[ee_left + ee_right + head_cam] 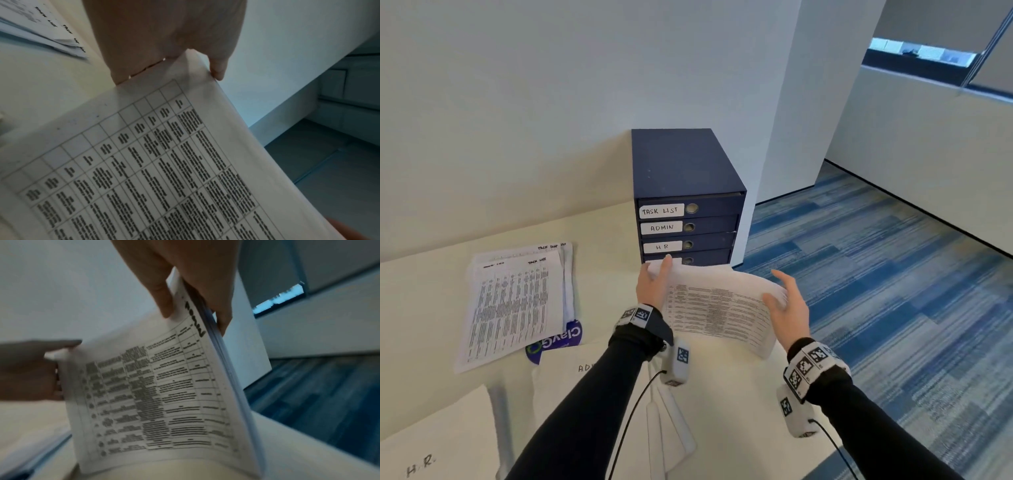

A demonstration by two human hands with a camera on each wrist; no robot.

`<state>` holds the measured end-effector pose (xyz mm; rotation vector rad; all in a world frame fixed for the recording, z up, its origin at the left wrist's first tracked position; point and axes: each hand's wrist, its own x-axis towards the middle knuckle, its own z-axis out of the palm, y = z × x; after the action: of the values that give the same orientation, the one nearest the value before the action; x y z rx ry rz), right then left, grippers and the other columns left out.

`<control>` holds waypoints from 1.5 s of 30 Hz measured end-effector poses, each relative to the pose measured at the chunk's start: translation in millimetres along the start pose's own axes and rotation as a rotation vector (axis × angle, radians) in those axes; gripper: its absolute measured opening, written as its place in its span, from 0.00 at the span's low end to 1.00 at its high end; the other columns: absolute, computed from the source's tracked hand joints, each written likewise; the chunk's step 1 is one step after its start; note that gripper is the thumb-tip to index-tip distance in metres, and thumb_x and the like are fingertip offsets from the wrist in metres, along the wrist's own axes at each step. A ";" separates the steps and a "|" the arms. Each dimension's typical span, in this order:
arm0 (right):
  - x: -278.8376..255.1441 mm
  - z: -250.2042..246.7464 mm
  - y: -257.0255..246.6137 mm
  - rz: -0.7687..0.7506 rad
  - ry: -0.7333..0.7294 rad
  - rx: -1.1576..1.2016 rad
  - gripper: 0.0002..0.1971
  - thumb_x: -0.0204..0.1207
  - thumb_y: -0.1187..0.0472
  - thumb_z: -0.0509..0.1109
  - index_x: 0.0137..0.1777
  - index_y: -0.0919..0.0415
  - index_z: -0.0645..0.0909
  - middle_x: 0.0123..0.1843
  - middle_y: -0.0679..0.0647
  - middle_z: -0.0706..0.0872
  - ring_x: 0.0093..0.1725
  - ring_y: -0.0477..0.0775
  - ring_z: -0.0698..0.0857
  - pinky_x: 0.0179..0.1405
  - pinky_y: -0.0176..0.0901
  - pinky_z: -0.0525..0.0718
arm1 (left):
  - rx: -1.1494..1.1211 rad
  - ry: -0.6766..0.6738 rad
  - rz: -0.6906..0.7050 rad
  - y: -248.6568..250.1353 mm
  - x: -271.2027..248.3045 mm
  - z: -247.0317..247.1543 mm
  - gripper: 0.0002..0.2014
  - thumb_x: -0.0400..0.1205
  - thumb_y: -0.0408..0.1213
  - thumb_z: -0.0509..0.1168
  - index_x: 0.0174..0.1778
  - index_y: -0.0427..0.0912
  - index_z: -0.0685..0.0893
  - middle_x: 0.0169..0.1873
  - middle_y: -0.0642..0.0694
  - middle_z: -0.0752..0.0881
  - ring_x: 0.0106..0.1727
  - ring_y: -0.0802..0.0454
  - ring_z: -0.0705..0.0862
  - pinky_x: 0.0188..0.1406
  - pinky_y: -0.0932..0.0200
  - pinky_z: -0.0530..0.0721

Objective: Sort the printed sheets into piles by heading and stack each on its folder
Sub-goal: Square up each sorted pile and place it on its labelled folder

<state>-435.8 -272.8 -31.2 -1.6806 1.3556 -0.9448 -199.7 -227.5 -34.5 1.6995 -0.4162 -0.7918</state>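
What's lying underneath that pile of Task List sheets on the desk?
Under the Task List pile a white folder's edge peeks out on the right, and a purple logo corner shows below. The pile hides the folder's face, so any label there is unseen.

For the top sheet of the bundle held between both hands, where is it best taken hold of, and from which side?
Take the top sheet at its left edge, coming from the left with the left hand. The right hand already pinches the bundle's opposite edge, thumb on top, so the sheets bow upward and the left edge is the free one to pinch and peel away, probably.
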 end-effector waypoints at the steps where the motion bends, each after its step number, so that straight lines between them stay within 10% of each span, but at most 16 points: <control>1: -1.1 -0.2 -0.9 -0.040 -0.006 -0.076 0.20 0.81 0.62 0.65 0.71 0.45 0.72 0.60 0.51 0.77 0.55 0.49 0.77 0.63 0.52 0.77 | 0.011 0.022 0.001 0.8 0.6 1.2 0.31 0.81 0.54 0.64 0.76 0.44 0.68 0.75 0.42 0.72 0.73 0.40 0.72 0.72 0.48 0.70; 6: -5.2 -2.8 6.7 -0.149 -0.057 -0.336 0.20 0.85 0.56 0.57 0.76 0.46 0.69 0.66 0.49 0.69 0.49 0.45 0.73 0.54 0.38 0.73 | -0.014 0.035 0.065 6.1 -3.2 3.8 0.09 0.85 0.47 0.57 0.53 0.45 0.74 0.52 0.42 0.79 0.53 0.42 0.77 0.47 0.55 0.71; 12: 6.7 -1.4 3.9 -0.127 -0.102 -0.423 0.12 0.86 0.57 0.53 0.63 0.52 0.75 0.56 0.48 0.79 0.54 0.52 0.81 0.59 0.49 0.78 | 0.150 -0.182 0.108 -16.5 -0.4 -6.2 0.43 0.66 0.62 0.74 0.73 0.47 0.66 0.65 0.49 0.81 0.66 0.45 0.80 0.70 0.43 0.75; 16: 12.2 -8.2 -12.8 -0.068 -0.179 -0.664 0.10 0.83 0.61 0.54 0.60 0.54 0.73 0.56 0.51 0.81 0.55 0.55 0.81 0.61 0.55 0.76 | 0.332 -0.217 0.206 -30.1 4.2 -19.7 0.22 0.79 0.37 0.69 0.68 0.44 0.73 0.60 0.45 0.84 0.63 0.43 0.82 0.68 0.42 0.77; 19: 20.9 -4.5 -39.7 -0.018 -0.328 -0.951 0.15 0.75 0.64 0.59 0.61 0.52 0.72 0.52 0.49 0.83 0.58 0.57 0.80 0.68 0.61 0.66 | 0.369 -0.272 0.324 -7.2 -3.1 -16.6 0.23 0.83 0.36 0.64 0.75 0.44 0.69 0.62 0.44 0.82 0.64 0.44 0.81 0.68 0.44 0.77; 24: 36.8 9.5 -82.3 0.049 -0.316 -0.471 0.20 0.71 0.58 0.73 0.63 0.53 0.77 0.50 0.52 0.83 0.56 0.58 0.83 0.62 0.56 0.79 | 0.571 -0.418 0.665 61.6 -31.7 9.7 0.13 0.84 0.37 0.62 0.63 0.40 0.74 0.54 0.43 0.84 0.53 0.48 0.83 0.57 0.50 0.81; 27: 43.3 2.4 -78.9 0.106 -0.286 -0.079 0.17 0.71 0.60 0.76 0.60 0.61 0.83 0.53 0.56 0.88 0.55 0.57 0.86 0.60 0.54 0.82 | 0.713 -0.179 0.853 76.1 -32.8 13.6 0.07 0.82 0.48 0.64 0.50 0.50 0.77 0.48 0.54 0.83 0.55 0.51 0.80 0.76 0.41 0.60; 30: 37.1 -11.7 -62.1 0.170 -0.280 0.284 0.15 0.74 0.64 0.73 0.61 0.60 0.83 0.56 0.56 0.89 0.54 0.55 0.88 0.58 0.57 0.84 | 0.793 0.125 0.751 70.8 -16.1 -0.8 0.21 0.75 0.61 0.67 0.57 0.52 0.78 0.60 0.50 0.77 0.67 0.48 0.71 0.78 0.37 0.48; 34: 27.9 -16.5 -48.1 0.194 -0.318 0.500 0.14 0.75 0.69 0.70 0.60 0.59 0.82 0.56 0.55 0.89 0.54 0.55 0.89 0.56 0.58 0.85 | 0.049 -0.117 0.414 72.7 -4.8 -11.1 0.40 0.68 0.44 0.80 0.70 0.48 0.63 0.66 0.44 0.72 0.63 0.47 0.78 0.65 0.44 0.80; 38: 25.5 -8.7 -41.4 0.220 -0.266 0.612 0.17 0.75 0.70 0.70 0.64 0.63 0.80 0.59 0.58 0.88 0.57 0.59 0.87 0.55 0.59 0.85 | -0.102 -0.274 0.269 71.1 -13.9 -3.7 0.31 0.72 0.35 0.77 0.69 0.43 0.71 0.59 0.46 0.84 0.61 0.48 0.84 0.62 0.49 0.82; 45: 7.1 13.7 -25.0 0.304 -0.095 0.541 0.09 0.72 0.73 0.72 0.45 0.58 0.83 0.44 0.56 0.88 0.47 0.58 0.86 0.51 0.55 0.85 | 0.052 -0.108 0.187 -6.2 -21.5 16.3 0.30 0.74 0.38 0.75 0.71 0.39 0.71 0.66 0.43 0.80 0.68 0.43 0.78 0.68 0.44 0.77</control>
<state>-412.0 -274.7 -14.2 -1.0640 1.1213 -0.9328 -227.1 -223.5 -36.1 1.6423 -0.6652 -0.7421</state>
